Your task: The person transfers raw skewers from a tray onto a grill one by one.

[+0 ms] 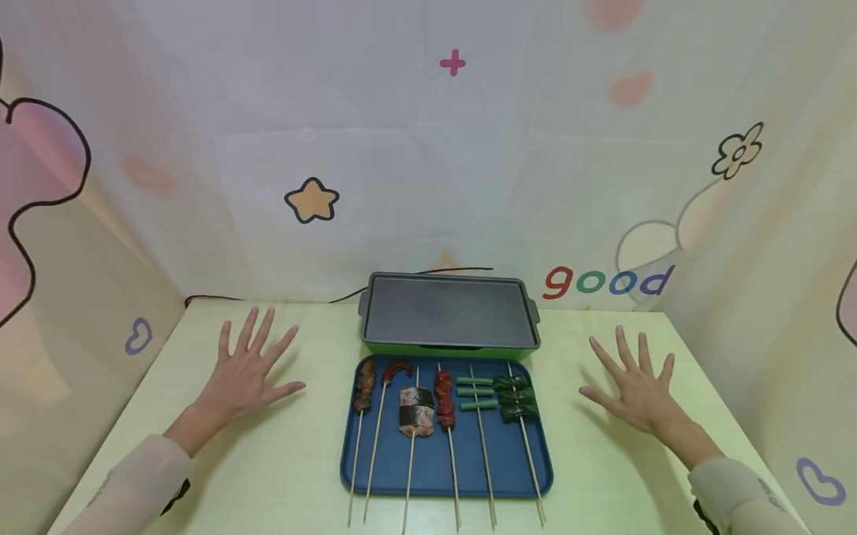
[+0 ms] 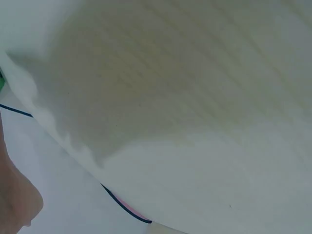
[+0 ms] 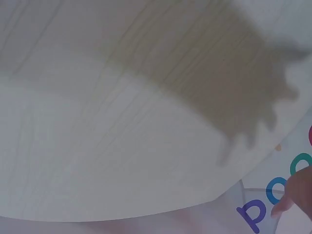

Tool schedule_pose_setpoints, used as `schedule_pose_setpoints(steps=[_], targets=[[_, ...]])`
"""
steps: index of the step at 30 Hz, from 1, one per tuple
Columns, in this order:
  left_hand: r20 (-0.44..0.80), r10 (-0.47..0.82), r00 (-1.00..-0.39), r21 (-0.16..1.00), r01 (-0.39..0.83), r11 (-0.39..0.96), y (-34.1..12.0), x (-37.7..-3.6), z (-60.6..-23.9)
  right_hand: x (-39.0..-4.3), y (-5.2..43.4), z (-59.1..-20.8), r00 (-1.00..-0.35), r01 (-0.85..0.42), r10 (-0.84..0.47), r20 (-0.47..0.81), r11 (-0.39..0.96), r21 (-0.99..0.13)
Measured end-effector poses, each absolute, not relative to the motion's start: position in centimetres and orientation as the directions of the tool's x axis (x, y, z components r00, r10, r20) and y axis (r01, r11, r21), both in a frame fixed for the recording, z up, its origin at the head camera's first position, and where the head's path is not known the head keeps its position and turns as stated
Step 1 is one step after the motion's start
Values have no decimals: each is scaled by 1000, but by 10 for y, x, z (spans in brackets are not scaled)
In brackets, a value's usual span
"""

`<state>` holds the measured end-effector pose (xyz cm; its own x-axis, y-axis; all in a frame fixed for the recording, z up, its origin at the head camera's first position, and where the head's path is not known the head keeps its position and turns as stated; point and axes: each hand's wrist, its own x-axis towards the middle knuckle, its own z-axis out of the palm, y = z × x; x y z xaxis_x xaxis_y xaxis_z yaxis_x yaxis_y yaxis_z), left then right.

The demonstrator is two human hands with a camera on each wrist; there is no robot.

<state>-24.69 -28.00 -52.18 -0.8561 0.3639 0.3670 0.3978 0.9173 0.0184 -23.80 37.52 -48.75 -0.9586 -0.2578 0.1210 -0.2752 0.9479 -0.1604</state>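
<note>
My left hand (image 1: 242, 377) is spread over the table's left side, fingers straight, holding nothing. Mirroring it on the right, my right hand (image 1: 637, 389) also has its fingers spread and grips nothing. Between them a blue tray (image 1: 386, 475) bears several skewers: brown meat pieces (image 1: 364, 387), a curled red piece (image 1: 396, 369), a black-banded pale piece (image 1: 416, 413), red chunks (image 1: 444, 398), green stalks (image 1: 478, 393) and dark green folded leaves (image 1: 516, 398). Their sticks stick out over the tray's near edge. Each wrist view shows the hand's shadow on the table and part of the hand at the edge.
Right behind the tray stands a grill with a flat dark plate (image 1: 451, 309) and a green base (image 1: 425, 350). A thin black cable (image 1: 348, 296) runs behind it to the left. A printed curtain (image 1: 431, 181) encloses the pale table (image 1: 279, 475) at the back and sides.
</note>
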Motion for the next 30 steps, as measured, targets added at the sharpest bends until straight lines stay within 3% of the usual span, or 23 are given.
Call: schedule_pose_setpoints(steps=[8,16,24,30], targets=[[257,357,-898,135,400,907,-276,-245,-520,-230,375,-488,-958,-287,-274,86,922,-258],[182,317,-931,300,360,883,-261,-244,-522,-212,367,-491,-928,-372,-332,169,832,-411],[185,273,-944,489,329,807,-244,-244,-515,-195,349,-484,-924,-379,-337,180,755,-535],[259,272,-927,527,371,764,-235,-240,-511,-185,334,-477,-922,-347,-375,96,691,-634]])
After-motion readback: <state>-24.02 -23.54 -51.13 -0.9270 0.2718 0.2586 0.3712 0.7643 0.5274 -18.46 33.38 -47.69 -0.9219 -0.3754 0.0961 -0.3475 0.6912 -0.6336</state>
